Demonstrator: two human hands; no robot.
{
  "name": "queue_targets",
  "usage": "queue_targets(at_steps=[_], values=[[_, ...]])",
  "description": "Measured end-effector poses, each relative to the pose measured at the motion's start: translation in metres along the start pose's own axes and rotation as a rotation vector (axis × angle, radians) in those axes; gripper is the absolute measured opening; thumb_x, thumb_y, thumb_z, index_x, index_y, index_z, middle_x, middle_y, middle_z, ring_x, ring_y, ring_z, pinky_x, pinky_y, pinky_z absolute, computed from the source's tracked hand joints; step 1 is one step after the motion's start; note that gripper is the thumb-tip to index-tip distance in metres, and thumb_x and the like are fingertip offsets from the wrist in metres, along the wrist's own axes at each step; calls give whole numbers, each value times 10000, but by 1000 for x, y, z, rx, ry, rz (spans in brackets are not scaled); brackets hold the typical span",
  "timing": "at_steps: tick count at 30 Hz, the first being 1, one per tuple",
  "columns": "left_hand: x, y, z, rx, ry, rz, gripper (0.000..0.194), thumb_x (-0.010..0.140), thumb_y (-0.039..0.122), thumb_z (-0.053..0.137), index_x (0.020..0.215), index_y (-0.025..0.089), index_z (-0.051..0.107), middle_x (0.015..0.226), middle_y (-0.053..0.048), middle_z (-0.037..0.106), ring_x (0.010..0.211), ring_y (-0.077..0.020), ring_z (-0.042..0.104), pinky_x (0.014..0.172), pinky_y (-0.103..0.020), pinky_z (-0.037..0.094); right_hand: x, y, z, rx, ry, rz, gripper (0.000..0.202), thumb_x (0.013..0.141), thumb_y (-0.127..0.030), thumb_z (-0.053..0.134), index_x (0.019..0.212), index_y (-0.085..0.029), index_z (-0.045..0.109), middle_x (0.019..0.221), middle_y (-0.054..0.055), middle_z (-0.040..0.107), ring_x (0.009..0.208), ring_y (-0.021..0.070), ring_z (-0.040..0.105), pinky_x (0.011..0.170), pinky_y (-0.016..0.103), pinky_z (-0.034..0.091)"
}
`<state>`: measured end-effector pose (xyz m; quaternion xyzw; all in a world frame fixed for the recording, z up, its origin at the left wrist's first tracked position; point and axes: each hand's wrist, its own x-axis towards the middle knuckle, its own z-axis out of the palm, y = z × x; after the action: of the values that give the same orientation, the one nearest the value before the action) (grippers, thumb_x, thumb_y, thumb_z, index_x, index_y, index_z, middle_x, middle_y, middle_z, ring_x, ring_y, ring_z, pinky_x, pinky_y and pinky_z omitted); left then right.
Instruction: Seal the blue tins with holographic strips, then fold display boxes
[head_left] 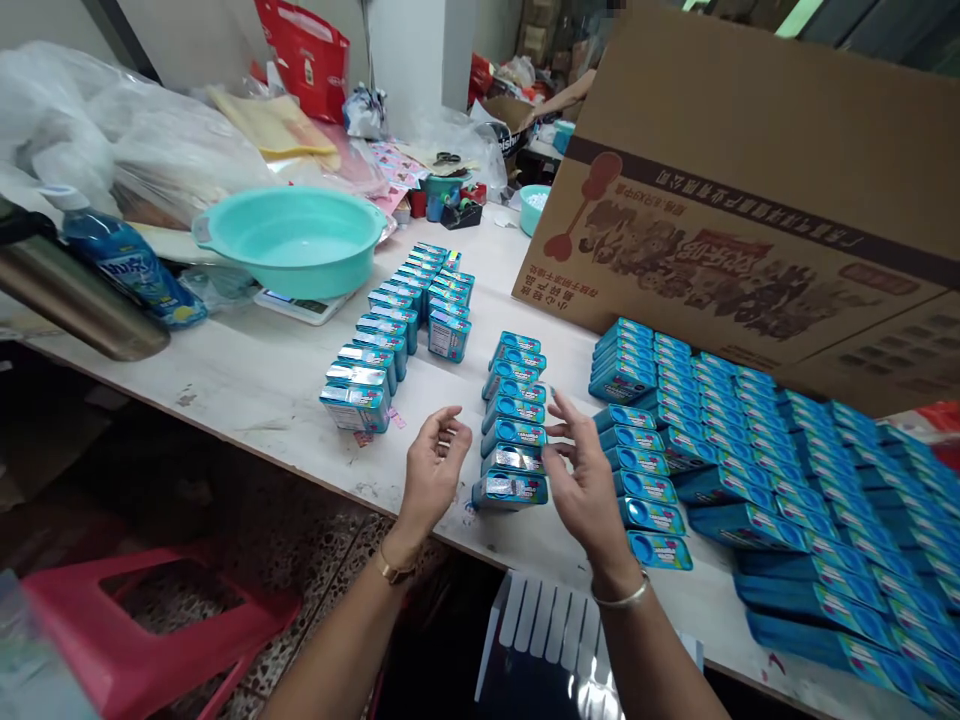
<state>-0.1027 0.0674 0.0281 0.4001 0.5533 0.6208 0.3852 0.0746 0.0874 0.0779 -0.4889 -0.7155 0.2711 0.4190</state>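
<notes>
A row of small blue tins or boxes with rounded lids stands on the table between my two hands. My left hand is just left of the row's near end, its fingers loosely curled, with nothing visible in them. On the other side, my right hand is open beside the row, thumb and fingers apart. Shiny clear strips show on top of the nearest boxes. Below the table edge, between my forearms, lies a dark sheet with pale strips, partly covered by my right arm.
More blue boxes stand in a double row at left and a large block at right. Behind are a big carton and a turquoise basin on a white scale. A flask and red stool are left.
</notes>
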Motion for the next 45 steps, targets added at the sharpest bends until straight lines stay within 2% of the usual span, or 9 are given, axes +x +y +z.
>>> queue_targets(at_steps=[4,7,9,13,17,25,32,37,45], values=[[9,24,2,6,-167,90,711,757,524,711,1343,165,526,1204,-140,602,915,-192,590,658,-253,486,4,-23,-14,82,-50,31,467,939,-240,494,1397,-325,524,1264,64,537,1054,199,564,839,344,536],[11,33,13,21,-203,85,879,645,500,814,1387,165,484,1257,-146,597,963,-210,590,681,-260,487,6,-35,-19,88,-110,39,398,960,-269,484,1337,-339,589,1245,54,549,1055,198,572,866,353,524],[11,35,20,36,-167,57,782,634,444,835,1304,158,553,1156,-115,646,903,-191,599,678,-254,482,6,-37,-20,101,-138,49,373,968,-284,480,1314,-338,610,1266,52,552,1058,199,573,878,358,517],[9,35,23,56,-111,55,221,825,375,667,889,163,675,778,-20,659,700,-137,567,653,-243,460,7,-29,-16,123,-130,94,313,976,-350,505,1253,-309,644,1263,57,566,1055,201,573,859,343,505],[10,35,17,85,-128,90,274,899,360,569,710,172,632,652,8,603,646,-124,528,632,-234,438,11,-23,-8,122,-53,137,267,949,-415,549,1115,-261,691,1174,65,603,984,198,589,779,314,510],[19,29,17,83,-132,-21,295,741,423,731,677,176,584,620,42,525,575,-99,442,554,-214,397,13,-24,-4,127,-5,178,239,920,-427,578,996,-233,694,1124,68,637,953,197,604,735,295,509],[19,30,16,94,-150,51,462,854,523,593,555,195,465,532,51,375,528,-98,346,511,-232,330,15,-18,-4,173,-27,220,242,912,-443,579,911,-214,655,1109,73,646,885,184,602,692,285,480],[16,31,13,154,-160,121,489,927,461,517,523,199,430,533,31,398,532,-108,381,535,-252,338,16,-17,-1,170,-12,243,245,896,-441,592,839,-205,619,1075,71,667,831,180,601,671,288,465],[20,22,17,194,-148,63,450,902,409,512,512,200,425,510,32,388,527,-111,375,539,-252,321,24,-4,10,-291,81,-33,168,944,-301,534,802,-226,580,965,71,660,995,252,580,882,414,426]])
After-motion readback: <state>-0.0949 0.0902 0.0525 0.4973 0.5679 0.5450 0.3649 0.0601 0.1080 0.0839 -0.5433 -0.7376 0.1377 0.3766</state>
